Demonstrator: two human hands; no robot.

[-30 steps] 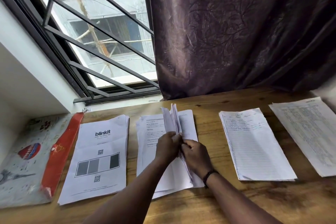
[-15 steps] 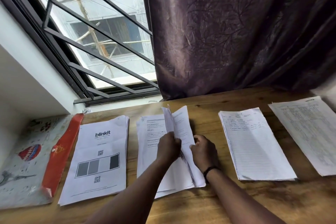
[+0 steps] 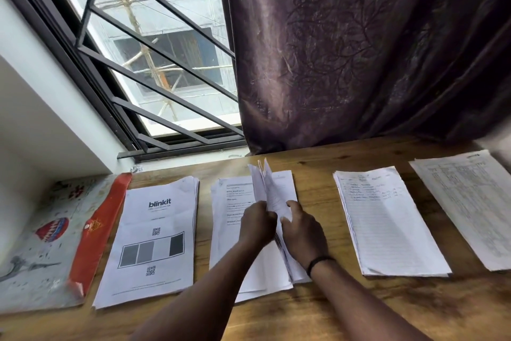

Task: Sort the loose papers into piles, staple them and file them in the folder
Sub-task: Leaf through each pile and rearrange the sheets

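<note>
Several paper piles lie in a row on the wooden table point(image 3: 318, 313). My left hand point(image 3: 257, 223) grips a raised bunch of sheets point(image 3: 262, 183) standing up from the middle pile point(image 3: 229, 208). My right hand point(image 3: 301, 232) pinches the sheets on the bunch's right side, which lean over the rest of that pile. Left of it lies the blinkit pile point(image 3: 154, 238). At the far left lies the folder point(image 3: 41, 244) with its orange-red flap point(image 3: 96, 230). A lined handwritten pile point(image 3: 387, 224) and a table-printed pile point(image 3: 470, 202) lie to the right.
A dark purple curtain point(image 3: 359, 50) hangs to the table's back edge. A barred window point(image 3: 154, 64) and a white sill wall point(image 3: 41, 125) stand at the back left. Bare wood shows along the table's near edge.
Both hands keep leafing through the upright sheets of the middle pile: pages fanned apart to the right half a second ago, and now the bunch stands closer together again.
</note>
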